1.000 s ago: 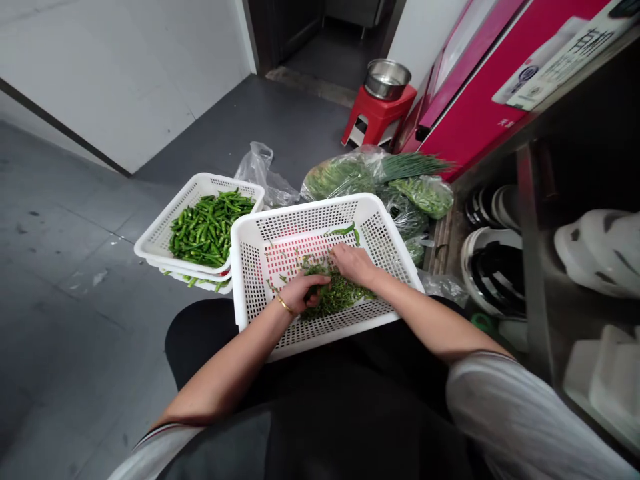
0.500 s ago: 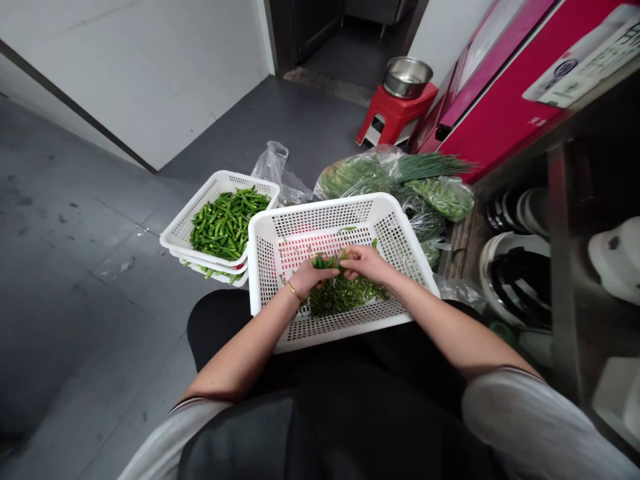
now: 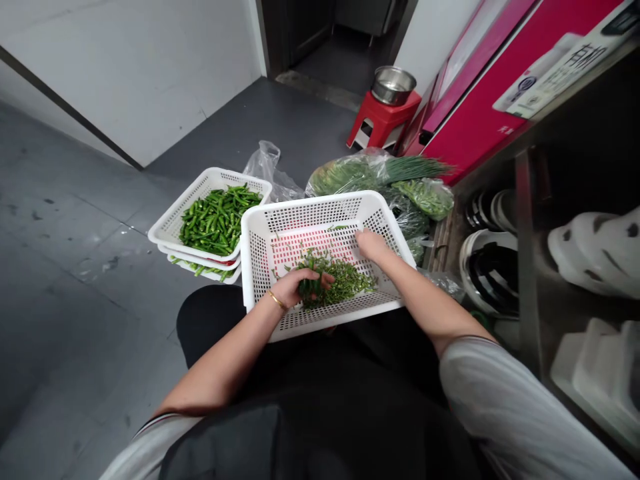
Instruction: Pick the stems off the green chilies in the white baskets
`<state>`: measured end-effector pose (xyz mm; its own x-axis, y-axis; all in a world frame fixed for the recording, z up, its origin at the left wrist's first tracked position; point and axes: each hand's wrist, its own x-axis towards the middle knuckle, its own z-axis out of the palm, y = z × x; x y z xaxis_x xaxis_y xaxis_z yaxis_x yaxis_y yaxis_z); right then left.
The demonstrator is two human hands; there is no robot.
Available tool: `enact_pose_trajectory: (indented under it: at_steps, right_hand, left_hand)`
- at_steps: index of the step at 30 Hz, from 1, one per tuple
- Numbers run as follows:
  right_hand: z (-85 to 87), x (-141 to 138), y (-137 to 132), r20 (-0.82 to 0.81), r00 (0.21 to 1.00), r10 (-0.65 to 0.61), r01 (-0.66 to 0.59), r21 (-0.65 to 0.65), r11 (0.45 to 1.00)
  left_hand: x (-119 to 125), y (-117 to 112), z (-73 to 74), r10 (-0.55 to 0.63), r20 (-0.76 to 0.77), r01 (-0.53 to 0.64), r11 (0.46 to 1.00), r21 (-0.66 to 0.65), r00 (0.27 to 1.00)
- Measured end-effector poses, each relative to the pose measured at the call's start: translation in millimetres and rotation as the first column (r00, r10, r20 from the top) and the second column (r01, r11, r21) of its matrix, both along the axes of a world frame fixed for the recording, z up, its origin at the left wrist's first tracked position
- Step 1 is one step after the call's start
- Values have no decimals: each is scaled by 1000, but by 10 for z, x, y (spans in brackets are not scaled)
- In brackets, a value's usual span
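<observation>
Seemingly gripped, green stems [image 3: 346,283] under left hand [image 3: 296,287], right hand [image 3: 373,245] just beyond.

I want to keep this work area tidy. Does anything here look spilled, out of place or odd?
Yes. A few green chillies stick out between the stacked white baskets on the floor, pinched under the upper one. A crumpled clear bag lies loose behind them. The lap basket, where the left hand grips a green bunch, looks undamaged.

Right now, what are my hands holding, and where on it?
The left hand is closed around a small bunch of green chillies, gripped mid-length, inside the white basket. Whether the right hand holds anything cannot be told.
</observation>
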<state>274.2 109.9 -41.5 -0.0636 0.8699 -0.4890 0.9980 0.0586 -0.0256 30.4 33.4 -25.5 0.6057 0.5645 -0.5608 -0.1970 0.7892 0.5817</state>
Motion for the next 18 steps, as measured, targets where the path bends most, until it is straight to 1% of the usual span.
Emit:
enact_pose_trajectory:
  at_steps: [2,4,5,7,8,9,11,13,15,17,18]
  right_hand:
    - [-125,73,214,7,991,-136,136,6,991]
    - [-238,70,294,-29,968,-250,250,6,968]
    - [-272,41,278,-72,960,-272,274,18,961]
    - [-274,-63,142,-235,944,-232,252,61,966]
    - [-239,-137,33,-348,918,-189,232,85,969]
    - [-181,-222,-95,-464,875,-139,214,113,970]
    - [-26,-408,-384,-649,760,-36,194,175,965]
    - [141,-571,-666,-740,672,41,191,227,955]
    - [283,-654,-881,-824,561,80,185,219,958]
    - [378,-631,-960,-883,458,102,139,184,973]
    - [401,-586,-930,-890,442,109,105,173,979]
  left_hand:
    - [-33,92,24,0,50,0,1000,-6,999]
    - [-34,169,30,74,36,-73,997,-38,997]
    - [-24,199,22,128,8,-127,991,-49,992]
    - [17,237,-8,244,-76,-247,968,-39,967]
    - [48,243,-27,297,-125,-300,954,-10,947]
    - [86,240,-43,330,-168,-330,944,27,929]
    - [171,214,-56,351,-214,-337,936,97,912]
    - [241,174,-34,351,-193,-329,934,138,916]
    - [261,140,15,360,-140,-339,928,154,922]
    - [220,122,71,379,-104,-362,920,149,920]
    - [183,118,96,382,-96,-368,919,139,919]
